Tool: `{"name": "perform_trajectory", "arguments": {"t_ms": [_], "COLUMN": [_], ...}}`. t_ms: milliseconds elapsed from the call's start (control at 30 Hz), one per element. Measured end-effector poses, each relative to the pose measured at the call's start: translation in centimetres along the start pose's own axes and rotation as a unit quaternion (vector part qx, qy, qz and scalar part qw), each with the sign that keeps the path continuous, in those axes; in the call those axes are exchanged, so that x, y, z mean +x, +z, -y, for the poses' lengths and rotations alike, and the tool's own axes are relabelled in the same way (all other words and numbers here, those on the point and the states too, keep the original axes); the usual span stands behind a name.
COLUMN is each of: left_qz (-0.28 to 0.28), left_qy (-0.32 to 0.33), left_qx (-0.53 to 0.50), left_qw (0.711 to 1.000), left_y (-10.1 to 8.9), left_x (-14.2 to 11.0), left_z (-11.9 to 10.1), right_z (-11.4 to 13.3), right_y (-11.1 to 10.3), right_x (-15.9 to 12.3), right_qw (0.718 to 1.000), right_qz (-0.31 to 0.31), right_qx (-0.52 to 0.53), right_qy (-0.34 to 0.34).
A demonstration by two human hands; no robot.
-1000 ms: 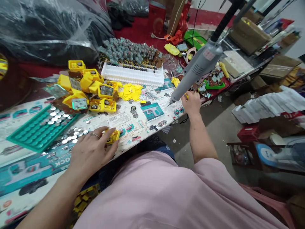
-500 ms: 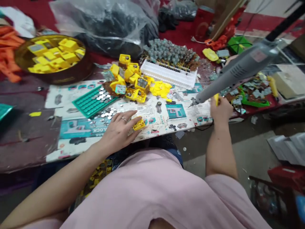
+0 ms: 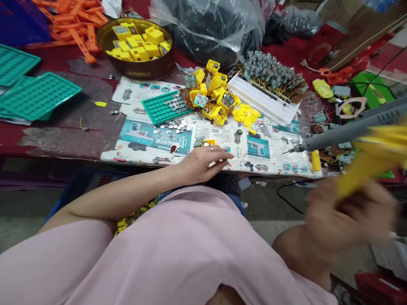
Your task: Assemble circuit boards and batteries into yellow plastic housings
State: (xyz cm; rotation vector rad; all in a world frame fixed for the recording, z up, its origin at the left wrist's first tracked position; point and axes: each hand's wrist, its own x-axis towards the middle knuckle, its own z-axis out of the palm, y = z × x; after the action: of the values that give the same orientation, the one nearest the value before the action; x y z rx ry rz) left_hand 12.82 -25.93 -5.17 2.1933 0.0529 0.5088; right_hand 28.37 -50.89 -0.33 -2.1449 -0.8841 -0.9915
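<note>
My left hand [image 3: 203, 163], with a ring on one finger, rests at the table's front edge with its fingers stretched out. Just beyond its knuckles sits a small yellow plastic case [image 3: 209, 142], partly hidden by the hand. My right hand [image 3: 349, 216] is raised at the right, off the table and blurred by motion. Its fingers are closed round a yellow tool [image 3: 372, 156], too smeared to name its kind. Behind that tool, a grey electric screwdriver [image 3: 340, 134] hangs slanted with its bit pointing left above the printed card sheet [image 3: 216, 133].
A green tray [image 3: 155, 110] with silver button cells lies left of a heap of yellow cases [image 3: 219, 93]. Behind stand a round tin [image 3: 136, 70] and a white rack [image 3: 263, 101] beside wired circuit boards [image 3: 273, 72]. Orange parts [image 3: 76, 25] lie far left.
My right hand has lifted from the table's right side towards me with the yellow tool. My left hand has let go of the small yellow case. The view has swung right.
</note>
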Motion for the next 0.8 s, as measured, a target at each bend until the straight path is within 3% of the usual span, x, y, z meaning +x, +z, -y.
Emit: {"name": "perform_trajectory", "arguments": {"t_ms": [33,100,133,233,367,433,467,500,567,600,667,800], "left_qz": [-0.005,-0.029,-0.043,-0.118,-0.188,-0.195,-0.195,-0.190,-0.174,-0.166,-0.149,-0.090], "left_qy": [-0.025,-0.076,-0.099,-0.160,-0.191,-0.176,-0.167,-0.162,-0.164,-0.172,-0.196,-0.202], "left_qx": [-0.085,-0.282,-0.371,-0.519,-0.584,-0.606,-0.614,-0.619,-0.620,-0.617,-0.614,-0.623], "left_qw": [0.996,0.956,0.922,0.831,0.766,0.751,0.746,0.745,0.748,0.749,0.750,0.750], "left_y": [0.5,1.5,2.0,3.5,4.9,5.3,5.4,5.5,5.7,5.9,6.5,7.9], "left_x": [0.5,1.9,2.6,5.0,7.5,8.3,8.5,8.6,8.4,8.1,7.7,7.3], "left_z": [-0.5,-1.3,-1.7,-2.0,-1.4,-1.2,-1.2,-1.3,-1.6,-1.7,-2.0,-2.3], "right_z": [1.7,4.6,5.7,7.2,6.8,6.5,6.3,6.1,5.6,5.3,4.7,4.2], "right_y": [1.2,3.9,5.1,7.1,6.3,5.8,5.9,6.2,7.8,9.0,11.4,14.7], "right_x": [-0.1,-0.2,-0.2,-0.3,-1.3,-2.7,-3.5,-4.3,-5.6,-5.9,-5.7,-3.3], "right_qw": [0.993,0.974,0.967,0.964,0.967,0.942,0.919,0.897,0.876,0.873,0.866,0.886], "right_qz": [0.002,0.101,0.115,0.139,0.057,0.062,0.104,0.151,0.206,0.189,0.114,-0.054], "right_qx": [0.008,0.034,0.038,0.036,0.089,0.210,0.285,0.349,0.425,0.449,0.483,0.460], "right_qy": [-0.117,-0.200,-0.222,-0.224,-0.233,-0.253,-0.253,-0.224,-0.102,-0.025,0.067,0.021]}}
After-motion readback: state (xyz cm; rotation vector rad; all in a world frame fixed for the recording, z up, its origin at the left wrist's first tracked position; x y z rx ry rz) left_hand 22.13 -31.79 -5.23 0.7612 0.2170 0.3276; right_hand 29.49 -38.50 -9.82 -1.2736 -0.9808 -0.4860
